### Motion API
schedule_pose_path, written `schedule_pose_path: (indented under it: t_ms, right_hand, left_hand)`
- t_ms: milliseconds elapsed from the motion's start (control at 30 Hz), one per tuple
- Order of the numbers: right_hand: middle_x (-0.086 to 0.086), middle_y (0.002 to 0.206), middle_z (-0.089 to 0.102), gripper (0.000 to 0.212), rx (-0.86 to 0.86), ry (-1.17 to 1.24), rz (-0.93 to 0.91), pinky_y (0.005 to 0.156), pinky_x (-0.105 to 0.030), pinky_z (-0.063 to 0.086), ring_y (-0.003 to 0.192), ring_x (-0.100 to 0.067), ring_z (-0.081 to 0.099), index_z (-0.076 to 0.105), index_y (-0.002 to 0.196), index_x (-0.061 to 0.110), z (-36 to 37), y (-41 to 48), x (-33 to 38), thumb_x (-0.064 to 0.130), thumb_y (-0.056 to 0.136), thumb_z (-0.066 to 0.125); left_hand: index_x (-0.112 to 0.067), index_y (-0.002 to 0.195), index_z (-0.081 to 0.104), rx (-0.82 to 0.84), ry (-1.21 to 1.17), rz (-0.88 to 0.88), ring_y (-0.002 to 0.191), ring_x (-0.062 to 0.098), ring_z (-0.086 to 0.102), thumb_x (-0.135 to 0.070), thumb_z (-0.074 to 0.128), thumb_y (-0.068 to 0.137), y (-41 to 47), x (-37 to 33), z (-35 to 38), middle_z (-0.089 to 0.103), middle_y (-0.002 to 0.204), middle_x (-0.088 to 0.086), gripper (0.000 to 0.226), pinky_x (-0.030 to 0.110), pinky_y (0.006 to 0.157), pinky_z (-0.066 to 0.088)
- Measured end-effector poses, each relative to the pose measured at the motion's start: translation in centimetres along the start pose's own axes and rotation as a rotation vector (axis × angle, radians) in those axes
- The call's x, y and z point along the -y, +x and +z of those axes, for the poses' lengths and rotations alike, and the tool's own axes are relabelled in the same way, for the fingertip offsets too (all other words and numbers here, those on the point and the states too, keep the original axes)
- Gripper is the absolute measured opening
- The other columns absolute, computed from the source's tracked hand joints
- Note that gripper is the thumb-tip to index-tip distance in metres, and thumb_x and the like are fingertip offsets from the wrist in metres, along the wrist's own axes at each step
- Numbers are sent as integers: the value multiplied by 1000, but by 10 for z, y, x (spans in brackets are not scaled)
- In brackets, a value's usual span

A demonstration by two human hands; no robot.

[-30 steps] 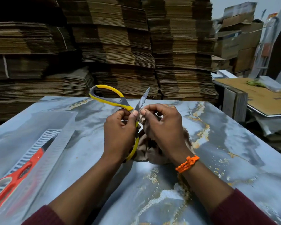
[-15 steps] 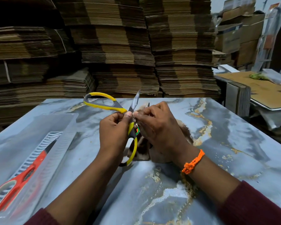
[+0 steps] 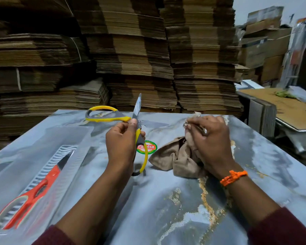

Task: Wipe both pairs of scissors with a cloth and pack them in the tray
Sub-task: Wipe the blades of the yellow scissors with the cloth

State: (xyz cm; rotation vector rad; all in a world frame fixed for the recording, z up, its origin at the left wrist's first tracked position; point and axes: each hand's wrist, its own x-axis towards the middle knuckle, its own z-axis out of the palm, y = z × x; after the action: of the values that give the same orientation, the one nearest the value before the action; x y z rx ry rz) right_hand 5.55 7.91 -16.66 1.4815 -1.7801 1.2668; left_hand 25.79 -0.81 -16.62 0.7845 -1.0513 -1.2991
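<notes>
Nearest, at left: orange scissors [image 3: 34,190] lying closed in the clear tray [image 3: 74,138] on the marbled table [image 3: 166,209]. Mid-table: left hand [image 3: 121,145] closed around the pivot of the yellow scissors [image 3: 129,124], blades spread wide, one upright. Beyond, right hand [image 3: 208,140] clutches the beige cloth [image 3: 175,158], apparently bunched, apart from the blades.

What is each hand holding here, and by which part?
Left hand holds the open yellow scissors near the pivot, thumb against the blade base. Right hand grips a bunched part of the beige cloth.
</notes>
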Motion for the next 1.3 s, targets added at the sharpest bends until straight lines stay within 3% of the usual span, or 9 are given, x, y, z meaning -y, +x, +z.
schedule_pose_path:
  t_ms: [267,433,567,667,767,900,1033,1100,1300]
  right_hand:
    - [0,91,69,17,108,168,-239,77,-39,46,90,-24,53,79,110,18,22,-17,53,18,94,75]
    - [3,92,70,17,121,120,-307,74,-40,46,90,-27,53,78,108,21,18,-12,31,27,95,69]
    - [4,85,72,11,228,-27,-143,78,-41,47,89,-30,55,80,98,26,16,-7,-17,22,89,75]
    - [8,91,77,12,115,67,95,85,-37,49,97,-25,63,81,99,30,1,8,-42,23,89,78]
    - [15,100,75,13,57,141,134,87,-30,50,104,-16,64,80,103,30,-10,13,-26,27,92,75]
    - [18,100,71,13,154,244,18,86,-13,39,105,-14,54,78,102,30,-4,0,16,23,91,77]
    - [10,91,68,16,256,191,-208,79,-34,44,92,-21,51,78,107,27,9,-11,33,22,92,74]
    - [5,87,67,16,297,171,-249,73,-39,45,89,-23,50,78,107,26,13,-12,32,23,92,74]
    - [10,80,65,13,542,34,-242,67,-32,43,86,-17,50,80,97,29,-7,2,-2,19,88,79]
  left_hand:
    - [-10,79,71,52,288,209,59,19,65,-29,62,100,-18,6,9,68,64,7,30,41,65,57]
    - [-2,80,72,26,145,55,51,12,67,-18,63,100,-21,0,8,68,59,7,27,24,50,54]
    - [-8,74,69,11,5,-5,56,14,68,-19,65,100,-14,-3,3,68,57,-1,29,27,57,56]
    - [-7,74,69,48,62,49,59,16,71,-19,66,100,-15,-2,5,67,56,-3,28,27,56,57]
    - [-1,81,71,69,157,80,62,19,74,-20,65,100,-18,5,6,70,60,3,27,25,53,56]
    - [-6,81,72,119,238,95,62,19,73,-22,64,100,-19,9,9,70,59,2,26,41,61,60]
    - [-8,74,74,101,206,48,67,34,74,-21,67,98,-17,12,7,72,60,7,28,53,71,61]
    - [-7,71,73,79,133,-22,63,31,70,-17,69,96,-12,12,4,70,61,11,28,51,71,61]
    - [0,80,74,120,137,-58,62,27,68,-15,67,98,-5,7,1,68,58,8,25,37,63,59]
